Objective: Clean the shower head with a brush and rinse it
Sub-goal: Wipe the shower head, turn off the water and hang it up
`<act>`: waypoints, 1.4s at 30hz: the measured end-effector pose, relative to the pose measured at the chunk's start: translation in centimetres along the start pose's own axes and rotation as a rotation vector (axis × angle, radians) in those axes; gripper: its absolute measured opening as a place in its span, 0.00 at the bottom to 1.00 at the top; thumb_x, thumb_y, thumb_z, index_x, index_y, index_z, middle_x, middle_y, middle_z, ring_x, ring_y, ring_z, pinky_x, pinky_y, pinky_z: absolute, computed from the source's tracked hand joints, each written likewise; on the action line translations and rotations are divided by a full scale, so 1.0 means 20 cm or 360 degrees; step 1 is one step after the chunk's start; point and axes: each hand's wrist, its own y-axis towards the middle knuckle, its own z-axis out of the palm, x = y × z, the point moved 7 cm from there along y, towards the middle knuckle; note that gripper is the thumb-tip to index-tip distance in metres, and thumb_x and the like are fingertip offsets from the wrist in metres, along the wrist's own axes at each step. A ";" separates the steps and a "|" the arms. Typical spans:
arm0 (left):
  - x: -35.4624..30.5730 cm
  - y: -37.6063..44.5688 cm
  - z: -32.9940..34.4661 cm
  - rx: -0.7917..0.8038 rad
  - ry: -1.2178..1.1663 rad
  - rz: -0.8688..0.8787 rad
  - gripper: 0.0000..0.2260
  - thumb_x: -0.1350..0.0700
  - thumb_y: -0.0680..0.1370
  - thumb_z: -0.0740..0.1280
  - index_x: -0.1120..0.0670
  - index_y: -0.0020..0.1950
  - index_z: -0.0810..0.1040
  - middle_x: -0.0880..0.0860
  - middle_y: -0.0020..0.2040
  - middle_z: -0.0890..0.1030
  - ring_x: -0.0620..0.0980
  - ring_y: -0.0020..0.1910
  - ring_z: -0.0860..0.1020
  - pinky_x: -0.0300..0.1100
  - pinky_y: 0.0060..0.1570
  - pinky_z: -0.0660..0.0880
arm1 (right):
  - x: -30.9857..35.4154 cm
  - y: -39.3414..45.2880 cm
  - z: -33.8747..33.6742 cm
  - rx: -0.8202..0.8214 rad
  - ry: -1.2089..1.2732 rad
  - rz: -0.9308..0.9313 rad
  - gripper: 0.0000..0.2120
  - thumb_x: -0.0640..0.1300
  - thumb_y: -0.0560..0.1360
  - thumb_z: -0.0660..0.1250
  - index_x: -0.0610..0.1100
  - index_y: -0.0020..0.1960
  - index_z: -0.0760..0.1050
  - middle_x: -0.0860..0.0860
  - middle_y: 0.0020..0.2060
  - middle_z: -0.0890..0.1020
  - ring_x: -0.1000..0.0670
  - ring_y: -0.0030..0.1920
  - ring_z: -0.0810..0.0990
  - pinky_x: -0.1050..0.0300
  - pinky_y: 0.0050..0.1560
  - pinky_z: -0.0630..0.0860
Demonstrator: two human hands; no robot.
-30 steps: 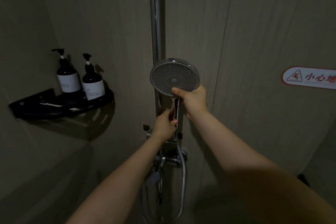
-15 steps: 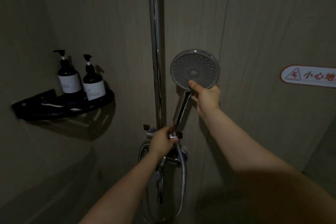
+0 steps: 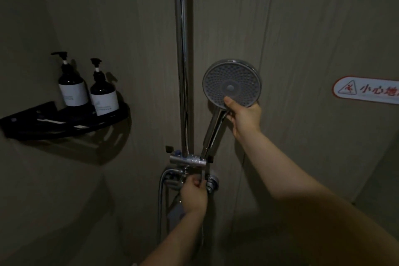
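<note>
1. Head view, far left: a black corner shelf (image 3: 64, 123) is fixed to the wall and carries two dark pump bottles (image 3: 72, 86) with pale labels, standing upright side by side.
2. At centre, a chrome riser pipe (image 3: 182, 60) runs vertically down the wall to a bracket and the mixer valve (image 3: 212, 183).
3. Low at centre, the left hand (image 3: 194, 192) reaches up from below with its fingers curled round the chrome fitting at the valve, beside the looping hose (image 3: 160, 190).
4. Just right of the pipe, the shower head (image 3: 232, 84) is a round chrome-rimmed disc whose grey face, dotted with small nozzles around a plain middle button, is turned toward the camera. Its chrome handle slants down-left toward the bracket.
5. The right hand (image 3: 246, 119) grips the top of the handle just under the disc, thumb pressed on the lower edge of the face, arm stretched forward.
6. Far right, a white-and-red caution sticker (image 3: 367, 89) with Chinese characters sits on the wall, partly cut off by the frame edge.
</note>
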 end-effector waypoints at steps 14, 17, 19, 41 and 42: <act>-0.02 0.17 0.09 0.0099 0.0108 -0.0137 0.12 0.57 0.77 0.63 0.61 0.54 0.81 0.61 0.54 0.82 0.57 0.56 0.78 0.43 0.56 0.73 | -0.02 0.03 0.16 0.0257 -0.0467 -0.0180 0.17 0.34 0.63 0.75 0.51 0.45 0.76 0.57 0.42 0.82 0.56 0.46 0.81 0.59 0.50 0.78; -0.03 0.17 0.10 0.0082 0.0101 -0.0176 0.11 0.57 0.77 0.63 0.61 0.55 0.80 0.60 0.54 0.82 0.58 0.55 0.79 0.43 0.54 0.73 | -0.02 0.04 0.17 0.0282 -0.0496 -0.0206 0.17 0.34 0.63 0.75 0.51 0.45 0.76 0.58 0.42 0.82 0.56 0.45 0.81 0.60 0.51 0.78; -0.04 0.17 0.12 0.0116 0.0107 -0.0172 0.11 0.58 0.77 0.63 0.60 0.55 0.80 0.60 0.54 0.82 0.58 0.55 0.79 0.44 0.55 0.75 | -0.02 0.05 0.14 0.0269 -0.0476 -0.0219 0.17 0.33 0.63 0.75 0.51 0.44 0.77 0.59 0.40 0.83 0.60 0.42 0.82 0.61 0.49 0.79; -0.09 0.13 0.02 0.0352 0.0343 -0.0188 0.10 0.57 0.78 0.61 0.61 0.42 0.77 0.59 0.38 0.81 0.58 0.36 0.81 0.50 0.46 0.81 | -0.24 0.04 0.02 0.0301 -0.0507 -0.0175 0.17 0.32 0.64 0.74 0.48 0.47 0.79 0.58 0.42 0.83 0.58 0.43 0.82 0.65 0.47 0.79; -0.11 0.13 -0.01 0.0364 0.0263 -0.0196 0.10 0.57 0.77 0.61 0.63 0.46 0.78 0.62 0.43 0.82 0.60 0.42 0.82 0.50 0.48 0.80 | -0.24 0.04 0.02 0.0312 -0.0500 -0.0171 0.17 0.32 0.64 0.73 0.48 0.48 0.79 0.59 0.42 0.83 0.60 0.42 0.82 0.67 0.45 0.78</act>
